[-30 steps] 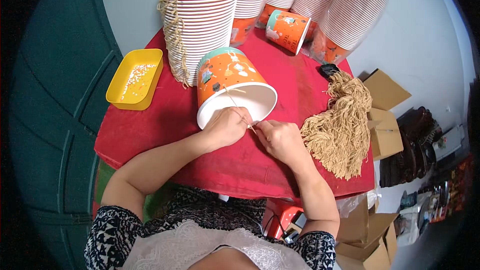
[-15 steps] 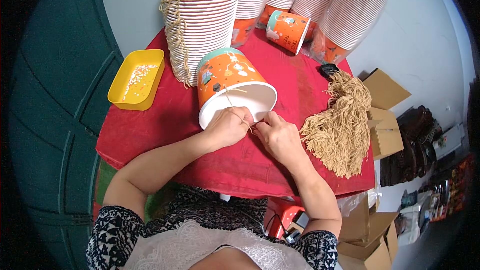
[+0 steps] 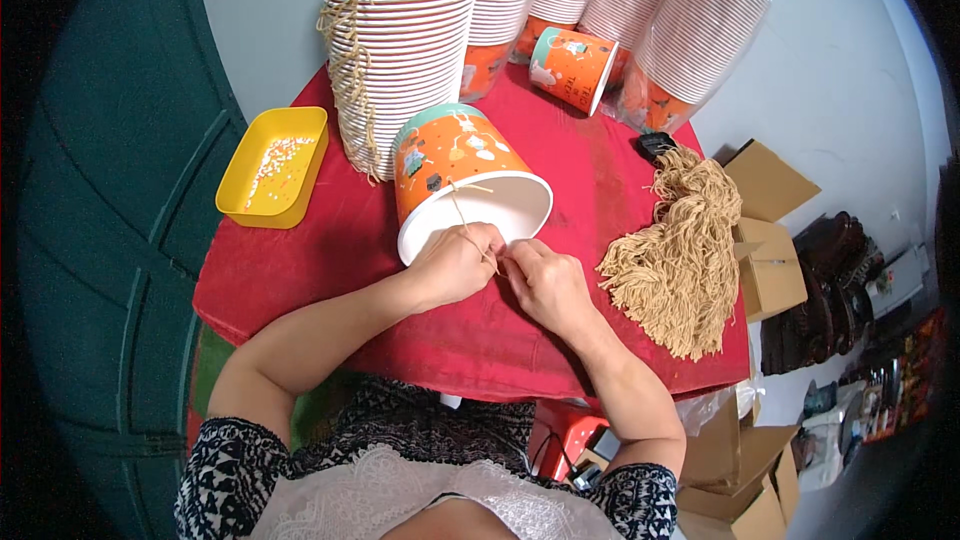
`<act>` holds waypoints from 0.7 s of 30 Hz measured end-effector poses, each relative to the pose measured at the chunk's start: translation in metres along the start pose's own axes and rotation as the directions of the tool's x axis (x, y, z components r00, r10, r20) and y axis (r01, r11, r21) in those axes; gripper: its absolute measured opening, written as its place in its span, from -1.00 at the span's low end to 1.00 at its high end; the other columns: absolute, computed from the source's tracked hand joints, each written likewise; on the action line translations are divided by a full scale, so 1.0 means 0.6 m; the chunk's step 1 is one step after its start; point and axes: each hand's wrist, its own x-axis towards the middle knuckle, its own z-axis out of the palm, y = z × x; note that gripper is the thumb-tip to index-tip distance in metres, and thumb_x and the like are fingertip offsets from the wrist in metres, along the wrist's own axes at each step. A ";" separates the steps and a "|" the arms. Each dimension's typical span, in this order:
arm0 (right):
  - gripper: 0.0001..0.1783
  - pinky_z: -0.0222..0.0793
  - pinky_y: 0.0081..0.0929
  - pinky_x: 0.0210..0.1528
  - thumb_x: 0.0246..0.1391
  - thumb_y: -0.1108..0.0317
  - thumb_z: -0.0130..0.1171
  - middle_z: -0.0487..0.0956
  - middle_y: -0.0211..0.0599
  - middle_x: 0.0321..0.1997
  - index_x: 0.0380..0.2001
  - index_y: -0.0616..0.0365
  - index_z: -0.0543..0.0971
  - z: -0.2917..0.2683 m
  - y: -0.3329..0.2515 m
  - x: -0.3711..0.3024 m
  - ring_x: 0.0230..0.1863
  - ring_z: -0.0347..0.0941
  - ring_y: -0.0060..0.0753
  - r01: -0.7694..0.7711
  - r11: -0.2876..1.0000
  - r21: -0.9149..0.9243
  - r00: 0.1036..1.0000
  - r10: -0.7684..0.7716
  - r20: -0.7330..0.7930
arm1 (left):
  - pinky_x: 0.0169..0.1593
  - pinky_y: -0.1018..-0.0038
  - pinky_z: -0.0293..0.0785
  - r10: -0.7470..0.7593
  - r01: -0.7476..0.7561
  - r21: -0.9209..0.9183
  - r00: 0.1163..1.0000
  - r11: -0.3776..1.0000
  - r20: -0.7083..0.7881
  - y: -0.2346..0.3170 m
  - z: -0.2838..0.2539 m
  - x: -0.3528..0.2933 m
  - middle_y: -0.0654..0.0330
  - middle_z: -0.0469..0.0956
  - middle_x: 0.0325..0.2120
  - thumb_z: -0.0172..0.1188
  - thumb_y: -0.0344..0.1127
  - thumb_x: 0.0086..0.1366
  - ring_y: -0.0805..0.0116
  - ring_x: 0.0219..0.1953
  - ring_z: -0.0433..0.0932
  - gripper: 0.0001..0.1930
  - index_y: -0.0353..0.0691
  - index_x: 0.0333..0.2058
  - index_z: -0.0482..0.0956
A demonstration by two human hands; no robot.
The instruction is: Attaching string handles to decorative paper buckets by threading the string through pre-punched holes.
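Note:
An orange paper bucket [image 3: 455,152] with a green base band and white rim lies tilted on its side, its mouth facing me. A thin tan string [image 3: 459,208] comes out near its upper rim and runs down across my left hand. My left hand [image 3: 458,262] is closed in a pinch at the lower rim, partly in front of the mouth. Right beside it, my right hand [image 3: 550,282] pinches at the string, fingertips nearly touching the left ones. The fingers hide the string's end and the rim there.
A red-covered table [image 3: 400,340] carries a yellow tray [image 3: 290,212] of small white pieces at left. A tall stack of buckets [image 3: 410,50] stands behind, with wrapped stacks [image 3: 695,35] and a lying bucket [image 3: 572,68]. A bundle of tan strings [image 3: 685,260] lies right, near cardboard boxes [image 3: 775,265].
My hands stay at the bucket's lower rim with small finger movements; the right fingertips have drawn closer to the left ones. The whole view has shifted slightly.

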 end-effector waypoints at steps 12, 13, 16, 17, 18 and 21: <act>-0.87 0.48 -0.15 -0.52 0.13 0.43 0.18 0.58 0.01 -0.53 -0.44 0.25 0.50 -0.002 -0.015 0.007 -0.53 0.57 0.03 -0.161 0.965 0.206 0.956 0.204 -0.209 | -0.31 0.42 0.49 0.029 -0.029 -0.001 0.999 1.000 -0.013 -0.002 0.003 0.001 0.14 0.57 -0.50 0.19 -0.48 0.25 0.40 -0.42 0.55 -0.95 -0.30 -0.38 0.50; -0.86 0.48 -0.15 -0.52 0.16 0.43 0.16 0.58 0.02 -0.54 -0.45 0.24 0.49 -0.005 -0.019 0.006 -0.53 0.57 0.04 -0.238 0.949 0.205 0.933 0.282 -0.224 | -0.31 0.42 0.49 0.029 -0.029 0.000 1.000 1.000 -0.013 -0.007 0.005 0.001 0.14 0.57 -0.50 0.19 -0.48 0.25 0.40 -0.42 0.55 -0.95 -0.30 -0.38 0.50; -0.89 0.46 -0.10 -0.52 0.19 0.43 0.12 0.57 0.06 -0.55 -0.36 0.23 0.43 -0.006 -0.020 0.004 -0.53 0.57 0.09 -0.284 0.934 0.218 0.928 0.325 -0.182 | -0.31 0.44 0.48 0.063 -0.065 -0.086 0.998 0.994 -0.032 -0.017 0.010 0.001 0.17 0.56 -0.51 0.16 -0.49 0.27 0.42 -0.44 0.52 -0.95 -0.29 -0.39 0.49; -0.89 0.46 -0.07 -0.53 0.20 0.43 0.10 0.56 0.08 -0.56 -0.32 0.22 0.40 -0.006 -0.019 0.003 -0.53 0.57 0.12 -0.309 0.925 0.221 0.924 0.347 -0.161 | -0.31 0.44 0.48 0.060 -0.063 -0.089 0.998 0.994 -0.029 -0.016 0.010 0.002 0.18 0.55 -0.52 0.15 -0.50 0.27 0.43 -0.44 0.52 -0.96 -0.30 -0.38 0.49; -0.89 0.46 -0.07 -0.53 0.20 0.43 0.10 0.56 0.08 -0.56 -0.32 0.22 0.40 -0.003 -0.017 0.001 -0.53 0.57 0.12 -0.312 0.924 0.221 0.922 0.351 -0.164 | -0.31 0.45 0.48 0.058 -0.060 -0.093 0.998 0.994 -0.025 -0.015 0.011 0.002 0.20 0.54 -0.52 0.13 -0.51 0.28 0.44 -0.44 0.51 -0.97 -0.30 -0.37 0.49; -0.87 0.46 -0.01 -0.47 0.21 0.46 0.07 0.56 0.11 -0.55 -0.23 0.24 0.36 0.006 -0.018 0.001 -0.47 0.57 0.21 -0.361 0.856 0.369 0.908 0.413 -0.070 | -0.25 0.23 0.51 0.025 -0.025 -0.143 1.000 0.989 0.003 -0.021 0.012 0.002 0.03 0.62 -0.42 0.16 -0.35 0.28 0.03 -0.32 0.63 -0.92 -0.22 -0.33 0.53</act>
